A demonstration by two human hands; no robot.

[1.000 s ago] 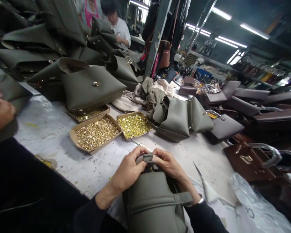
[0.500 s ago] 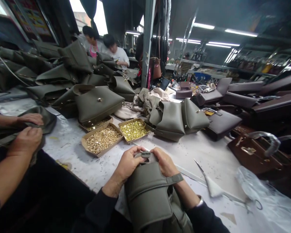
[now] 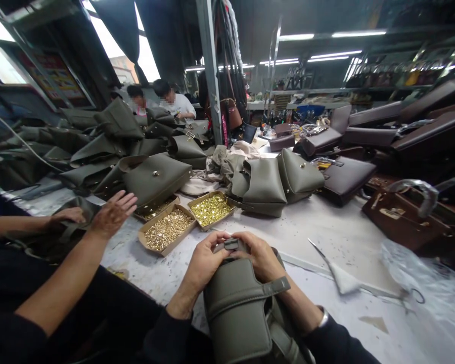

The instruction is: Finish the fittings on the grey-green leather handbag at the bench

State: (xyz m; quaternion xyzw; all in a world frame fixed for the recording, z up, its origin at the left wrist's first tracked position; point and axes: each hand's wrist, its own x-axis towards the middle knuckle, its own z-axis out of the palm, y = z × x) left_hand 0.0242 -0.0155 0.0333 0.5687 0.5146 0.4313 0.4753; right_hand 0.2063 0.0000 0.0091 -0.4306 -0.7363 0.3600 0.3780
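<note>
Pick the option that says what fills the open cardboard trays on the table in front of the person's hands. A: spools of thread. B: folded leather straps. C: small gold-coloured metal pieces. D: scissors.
C: the cardboard trays hold heaps of small gold-coloured metal pieces, lying on the table just beyond the left hand and right hand, which hold an olive bag.
</note>
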